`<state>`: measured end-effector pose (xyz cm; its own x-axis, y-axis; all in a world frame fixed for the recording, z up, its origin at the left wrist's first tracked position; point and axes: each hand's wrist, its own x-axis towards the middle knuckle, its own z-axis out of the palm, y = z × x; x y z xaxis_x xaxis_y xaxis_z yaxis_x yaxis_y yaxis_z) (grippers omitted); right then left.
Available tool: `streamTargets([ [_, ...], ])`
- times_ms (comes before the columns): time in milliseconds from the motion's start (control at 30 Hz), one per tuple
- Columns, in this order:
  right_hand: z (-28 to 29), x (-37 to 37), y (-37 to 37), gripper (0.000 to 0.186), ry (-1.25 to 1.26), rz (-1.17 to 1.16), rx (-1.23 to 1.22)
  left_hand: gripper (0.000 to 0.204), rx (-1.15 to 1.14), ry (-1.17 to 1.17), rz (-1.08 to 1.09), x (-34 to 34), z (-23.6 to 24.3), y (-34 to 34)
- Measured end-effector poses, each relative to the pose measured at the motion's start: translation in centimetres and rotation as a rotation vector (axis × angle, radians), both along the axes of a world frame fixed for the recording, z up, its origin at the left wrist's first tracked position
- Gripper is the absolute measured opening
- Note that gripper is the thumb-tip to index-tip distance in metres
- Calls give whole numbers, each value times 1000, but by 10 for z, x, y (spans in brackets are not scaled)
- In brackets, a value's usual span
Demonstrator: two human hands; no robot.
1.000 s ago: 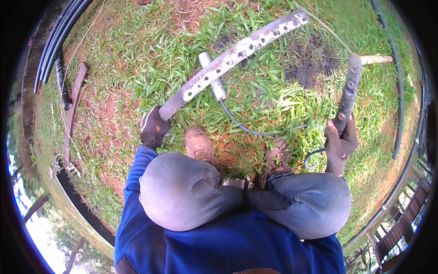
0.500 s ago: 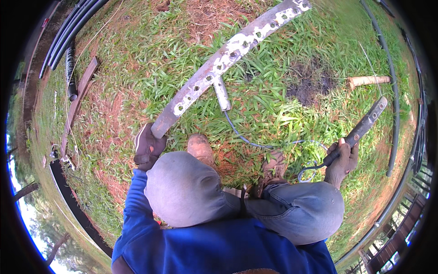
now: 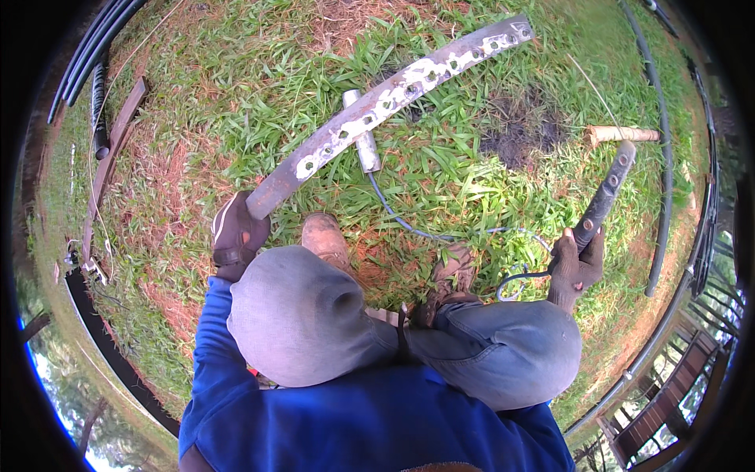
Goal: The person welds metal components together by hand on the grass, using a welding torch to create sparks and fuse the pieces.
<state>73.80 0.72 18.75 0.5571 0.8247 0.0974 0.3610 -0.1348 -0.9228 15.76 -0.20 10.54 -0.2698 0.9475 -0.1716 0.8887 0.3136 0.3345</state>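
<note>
Rusty, paint-flecked steel fills your gloved left hand (image 3: 236, 236): you grip the near end of a long perforated metal bar (image 3: 393, 102), which runs from beside your left knee up and away to the right, its far end pointing toward the upper right edge of the grass (image 3: 236, 102). Your gloved right hand (image 3: 574, 263) is clenched around a shorter dark perforated strip (image 3: 604, 197), tilted upward and slightly right. Both pieces are lifted and apart, so any joining looks undone. A grey pipe (image 3: 362, 141) lies on the grass under the bar.
</note>
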Motion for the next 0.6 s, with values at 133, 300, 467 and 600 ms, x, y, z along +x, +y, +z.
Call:
streamTargets([
  [133,-12,4,-5,66,-414,253,0,25,17,-38,-90,5,-30,30],
  [300,-7,-26,11,60,-634,521,-141,23,-49,11,-182,9,-82,63],
  [467,-2,-34,17,62,-711,560,-377,22,-173,62,-205,13,-108,89],
  [600,-2,-35,18,64,-747,555,-390,20,-186,57,-222,10,-118,92],
])
